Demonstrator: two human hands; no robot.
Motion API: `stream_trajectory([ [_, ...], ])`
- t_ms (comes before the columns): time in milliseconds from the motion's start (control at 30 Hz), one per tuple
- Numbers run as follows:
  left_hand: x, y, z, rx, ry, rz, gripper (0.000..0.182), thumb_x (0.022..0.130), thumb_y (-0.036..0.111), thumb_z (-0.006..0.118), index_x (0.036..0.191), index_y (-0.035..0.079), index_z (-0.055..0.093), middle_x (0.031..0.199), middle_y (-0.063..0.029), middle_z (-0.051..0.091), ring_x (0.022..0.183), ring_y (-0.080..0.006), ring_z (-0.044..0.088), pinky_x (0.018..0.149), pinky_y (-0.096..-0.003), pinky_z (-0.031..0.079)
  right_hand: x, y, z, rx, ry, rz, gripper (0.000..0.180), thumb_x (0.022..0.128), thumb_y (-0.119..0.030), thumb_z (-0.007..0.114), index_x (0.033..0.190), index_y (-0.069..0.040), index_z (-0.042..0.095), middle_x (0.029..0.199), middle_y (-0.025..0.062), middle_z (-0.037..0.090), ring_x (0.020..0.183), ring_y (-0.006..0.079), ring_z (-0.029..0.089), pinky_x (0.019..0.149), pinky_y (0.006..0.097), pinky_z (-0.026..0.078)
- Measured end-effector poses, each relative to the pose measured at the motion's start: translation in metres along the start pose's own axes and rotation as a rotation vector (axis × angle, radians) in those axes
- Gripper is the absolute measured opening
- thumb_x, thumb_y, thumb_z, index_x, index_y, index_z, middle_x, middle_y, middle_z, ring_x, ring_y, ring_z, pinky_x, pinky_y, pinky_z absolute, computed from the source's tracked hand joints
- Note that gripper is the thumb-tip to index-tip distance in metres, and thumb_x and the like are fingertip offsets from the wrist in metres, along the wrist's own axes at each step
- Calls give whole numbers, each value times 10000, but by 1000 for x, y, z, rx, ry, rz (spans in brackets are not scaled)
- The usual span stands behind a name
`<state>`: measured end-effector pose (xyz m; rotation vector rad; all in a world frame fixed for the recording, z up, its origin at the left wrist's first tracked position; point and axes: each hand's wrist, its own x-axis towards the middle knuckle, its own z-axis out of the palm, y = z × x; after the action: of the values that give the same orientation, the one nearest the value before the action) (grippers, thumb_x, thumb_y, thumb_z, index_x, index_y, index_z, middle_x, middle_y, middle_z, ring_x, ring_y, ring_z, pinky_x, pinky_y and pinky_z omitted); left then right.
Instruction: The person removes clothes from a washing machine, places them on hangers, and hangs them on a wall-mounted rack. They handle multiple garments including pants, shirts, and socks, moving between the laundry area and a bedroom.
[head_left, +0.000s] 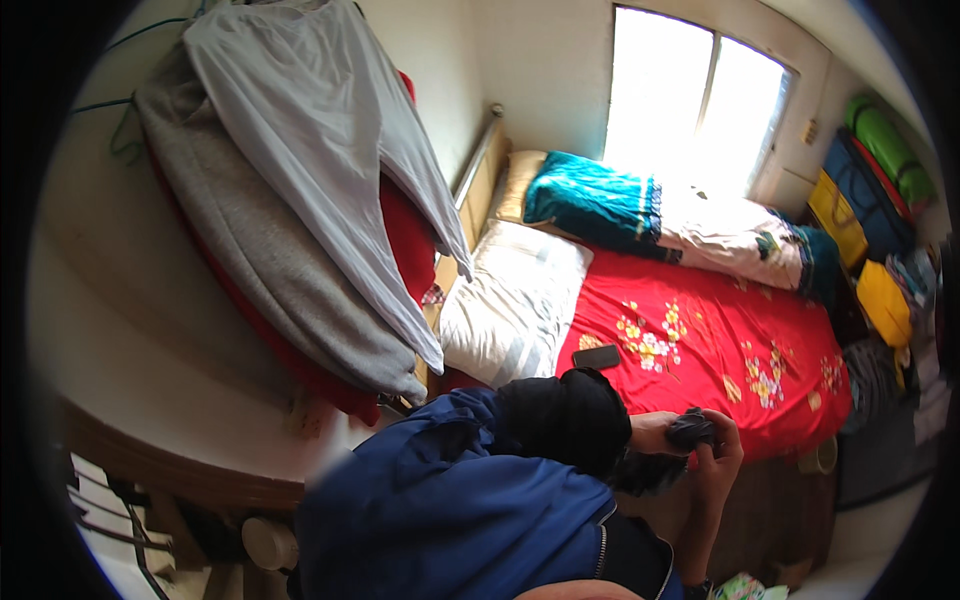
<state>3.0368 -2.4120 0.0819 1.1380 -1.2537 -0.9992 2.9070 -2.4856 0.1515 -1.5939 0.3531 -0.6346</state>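
Both my hands meet at the lower right of centre, in front of the bed's near edge. My left hand (654, 433), below a black sleeve cuff, grips a small dark grey bunched cloth (691, 431) from one side. My right hand (721, 448) pinches the same cloth from the other side with fingers and thumb. Black, fluffy-looking material (649, 471) hangs just under my left hand; what it is, I cannot tell. Beyond the hands, a dark mobile phone (596, 357) lies on the red floral bedsheet (705, 337).
A white pillow (517, 292) and a rolled teal and white blanket (720, 232) lie on the bed. Light grey trousers (300, 127) and a grey garment (262, 247) hang at the left. Bags (862, 202) are stacked at the right. A white round container (270, 544) stands lower left.
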Motion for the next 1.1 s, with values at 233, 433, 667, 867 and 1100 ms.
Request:
stream_trajectory([
  [233,-17,27,-59,15,600,36,319,839,128,611,1139,34,559,1081,-103,566,631,-105,610,446,-225,494,93,24,-2,171,-418,-26,441,791,81,526,1225,30,470,1136,132,557,1021,185,576,855,297,469],
  [433,-69,69,-59,-169,1196,111,221,940,211,470,1007,12,539,924,-98,618,840,-162,593,783,-304,458,169,22,4,105,-674,-12,283,814,42,518,1095,32,550,962,107,633,851,177,632,782,272,493],
  [667,-163,135,-3,-77,1728,452,331,778,-15,617,1105,-19,563,892,-109,646,832,-204,633,778,-331,506,231,-62,115,237,-1038,-335,200,862,2,509,1043,42,583,910,100,642,782,151,627,719,261,501],
  [867,-245,167,51,-159,1930,614,238,839,213,685,845,66,498,574,35,384,525,-76,338,596,-270,351,231,-196,249,305,-1160,-705,202,912,-78,501,1059,19,601,912,73,650,790,128,608,709,260,486],
  [1100,-313,161,95,-112,2099,645,213,896,233,602,797,85,484,535,51,347,504,-69,317,590,-264,343,226,-359,423,347,-1044,-1110,235,856,-216,584,936,-5,649,880,49,649,775,129,606,686,270,487],
])
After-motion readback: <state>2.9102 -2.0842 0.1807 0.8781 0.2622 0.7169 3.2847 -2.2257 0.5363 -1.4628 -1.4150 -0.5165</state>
